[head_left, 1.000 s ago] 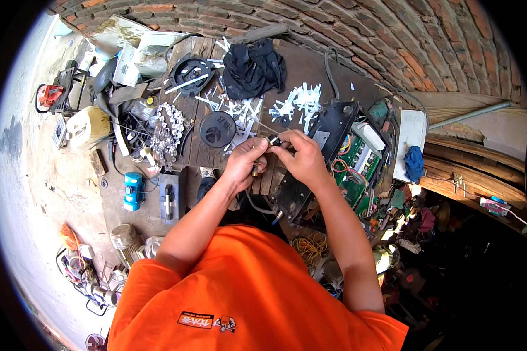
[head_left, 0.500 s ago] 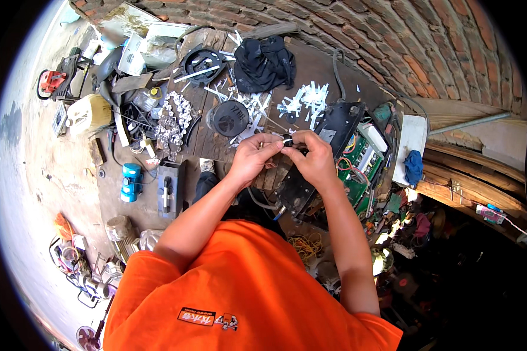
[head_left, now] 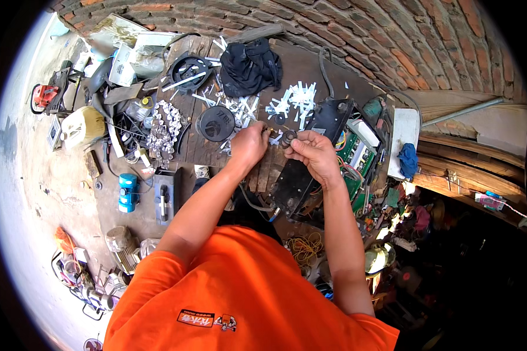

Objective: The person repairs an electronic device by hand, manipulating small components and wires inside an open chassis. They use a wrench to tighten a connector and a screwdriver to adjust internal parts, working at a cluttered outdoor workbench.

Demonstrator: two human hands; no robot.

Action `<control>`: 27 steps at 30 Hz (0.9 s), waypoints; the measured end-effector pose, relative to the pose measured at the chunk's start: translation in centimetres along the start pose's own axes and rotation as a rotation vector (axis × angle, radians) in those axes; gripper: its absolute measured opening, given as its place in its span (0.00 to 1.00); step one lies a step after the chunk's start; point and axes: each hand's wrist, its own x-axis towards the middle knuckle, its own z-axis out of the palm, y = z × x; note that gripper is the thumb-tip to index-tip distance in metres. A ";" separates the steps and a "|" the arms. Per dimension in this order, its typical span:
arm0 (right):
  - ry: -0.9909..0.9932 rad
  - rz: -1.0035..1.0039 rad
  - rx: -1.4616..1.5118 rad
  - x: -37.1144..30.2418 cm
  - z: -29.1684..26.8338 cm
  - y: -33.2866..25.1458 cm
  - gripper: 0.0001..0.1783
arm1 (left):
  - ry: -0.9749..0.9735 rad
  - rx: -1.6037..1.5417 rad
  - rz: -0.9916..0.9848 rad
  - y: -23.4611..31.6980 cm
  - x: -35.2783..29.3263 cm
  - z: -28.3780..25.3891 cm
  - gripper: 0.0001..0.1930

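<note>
Hands parted; small part in right grasp

The hands, together half a second ago, now stand apart, leaving the small dark round part (head_left: 287,138) with the right hand (head_left: 315,153), pinched between thumb and fingers. It is above the brown wooden workbench (head_left: 301,64), near the black rectangular casing (head_left: 287,186). The left hand (head_left: 250,144) is curled inward; its contents cannot be told.

L grip (head_left: 249,145) fingertips hidden, dark pc. (head_left: 287,138) too sm., shirt (head_left: 246,281) cropped
</note>
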 end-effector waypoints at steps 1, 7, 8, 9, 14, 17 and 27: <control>-0.009 -0.002 0.027 -0.2 0.1 -0.2 0.11 | -0.045 0.043 -0.002 -0.2 0.5 0.2 0.14; 0.014 -0.021 0.007 -0.9 -0.2 -0.6 0.10 | -0.107 -0.282 -0.071 -0.5 -0.6 -0.4 0.16; 0.028 -0.025 -0.024 -0.9 -0.1 -0.7 0.11 | -0.130 -0.456 -0.102 -0.8 -1.0 -0.6 0.15; 0.067 -0.019 -0.124 -0.6 -0.2 -0.6 0.11 | -0.210 -0.697 -0.177 -1.1 -1.6 -1.0 0.17; 0.238 -0.127 -1.363 2.8 1.7 -1.1 0.15 | -0.479 -1.427 -0.360 -1.7 -5.0 -4.1 0.30; 0.156 0.033 -1.511 5.5 3.2 -1.0 0.13 | -0.467 -1.483 -0.306 -2.1 -6.2 -4.8 0.29; 0.206 0.139 -1.515 8.9 4.3 0.2 0.15 | -0.505 -1.547 -0.207 -3.2 -8.1 -6.5 0.20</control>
